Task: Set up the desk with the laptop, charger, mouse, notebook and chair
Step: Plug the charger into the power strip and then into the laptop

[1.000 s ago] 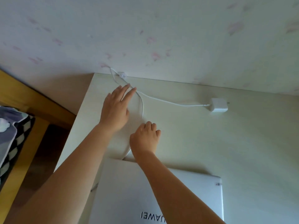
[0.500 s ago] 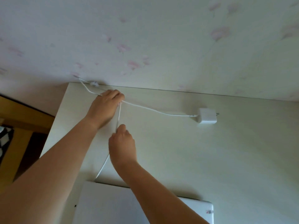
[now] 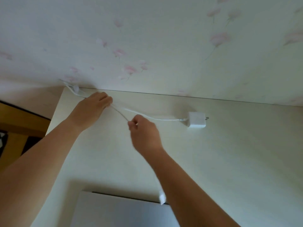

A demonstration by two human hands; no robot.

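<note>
A white charger brick [image 3: 196, 120] lies on the pale desk [image 3: 229, 161] near the wall, prongs pointing right. Its white cable [image 3: 157, 118] runs left to my left hand [image 3: 91, 110], which is closed on it near the desk's back left corner. My right hand [image 3: 142, 130] pinches another stretch of the same cable, pulled taut between both hands. The cable's plug end [image 3: 162, 198] dangles beside my right forearm, above the closed white laptop [image 3: 118, 210] at the front edge.
A flowered wall [image 3: 164, 46] stands directly behind the desk. More white cable bunches at a clip [image 3: 74, 89] in the back left corner. Left of the desk are a wooden bed frame [image 3: 21, 118] and a checked cloth [image 3: 3, 140].
My right hand has moved right and up with the cable, drawing it taut from my left hand. The plug end now hangs free by my forearm. The view shifted up, showing less laptop.
</note>
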